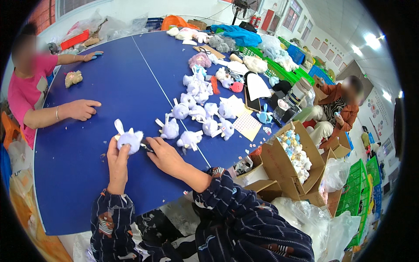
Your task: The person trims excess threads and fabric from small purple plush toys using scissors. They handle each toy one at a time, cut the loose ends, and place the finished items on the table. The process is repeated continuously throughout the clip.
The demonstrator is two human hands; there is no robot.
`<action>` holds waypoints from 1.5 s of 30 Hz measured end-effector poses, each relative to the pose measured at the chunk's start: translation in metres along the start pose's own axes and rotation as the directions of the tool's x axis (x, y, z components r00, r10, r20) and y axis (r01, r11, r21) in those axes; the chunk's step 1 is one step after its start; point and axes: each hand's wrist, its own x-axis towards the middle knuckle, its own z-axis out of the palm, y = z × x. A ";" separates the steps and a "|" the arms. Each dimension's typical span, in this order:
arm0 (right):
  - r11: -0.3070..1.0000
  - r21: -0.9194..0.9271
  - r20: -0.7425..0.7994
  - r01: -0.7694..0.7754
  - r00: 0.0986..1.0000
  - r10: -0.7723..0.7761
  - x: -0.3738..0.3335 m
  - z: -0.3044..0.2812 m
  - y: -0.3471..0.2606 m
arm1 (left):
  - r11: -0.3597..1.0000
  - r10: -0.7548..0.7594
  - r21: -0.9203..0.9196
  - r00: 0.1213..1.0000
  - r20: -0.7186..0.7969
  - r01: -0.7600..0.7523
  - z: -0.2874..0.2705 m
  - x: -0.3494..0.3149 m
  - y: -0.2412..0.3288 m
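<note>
A small round lilac plush toy (130,140) with a pale ear sticking up is pinched between the thumb and fingers of my left hand (117,163), above the blue table (104,192). My right hand (169,157) is closed around a small dark tool, apparently snips (147,146), whose tip meets the toy's right side. Its exact shape is partly hidden by my fingers. Just beyond my right hand lie several similar lilac plush toys (169,128), some with pale ears or tags.
Mixed plush pieces, a phone (252,101) and a sticker sheet (247,124) lie to the right. A cardboard box (279,161) full of small plush stands beside the table. Across at left, a person in pink (26,94) rests both hands on the table; another person (338,109) sits at right.
</note>
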 end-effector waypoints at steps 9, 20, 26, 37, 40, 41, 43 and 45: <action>0.946 -0.276 -0.293 0.167 0.923 -0.248 -0.050 -0.103 0.008 | 0.835 0.161 0.449 0.921 0.355 -0.319 0.040 -0.010 0.005; 0.964 -0.252 0.116 -0.084 0.986 0.116 -0.039 -0.176 0.107 | 0.314 -0.233 0.913 0.912 0.338 -0.259 0.116 0.028 -0.004; 0.951 -0.307 0.310 0.034 0.948 0.067 -0.030 -0.152 0.099 | 0.324 -0.312 0.904 0.870 0.381 -0.279 0.129 0.042 -0.018; 0.969 0.087 -0.002 -0.229 0.973 0.231 -0.048 -0.132 0.086 | 0.893 -0.267 0.446 0.864 0.427 0.056 0.149 0.048 -0.028; 0.903 0.383 -0.057 -0.192 0.971 0.231 -0.064 -0.128 0.077 | 0.934 -0.314 0.286 0.873 0.373 0.213 0.153 0.034 -0.023; 0.875 0.461 -0.110 -0.148 0.969 0.222 -0.070 -0.126 0.073 | 0.939 -0.305 0.272 0.873 0.382 0.209 0.159 0.029 -0.017; 0.830 0.546 -0.169 -0.118 0.954 0.247 -0.093 -0.126 0.069 | 0.909 -0.326 0.387 0.841 0.431 0.153 0.176 0.015 -0.004; 0.801 0.597 -0.274 -0.043 0.927 0.255 -0.122 -0.118 0.069 | 0.889 -0.344 0.445 0.801 0.490 0.110 0.193 -0.005 0.003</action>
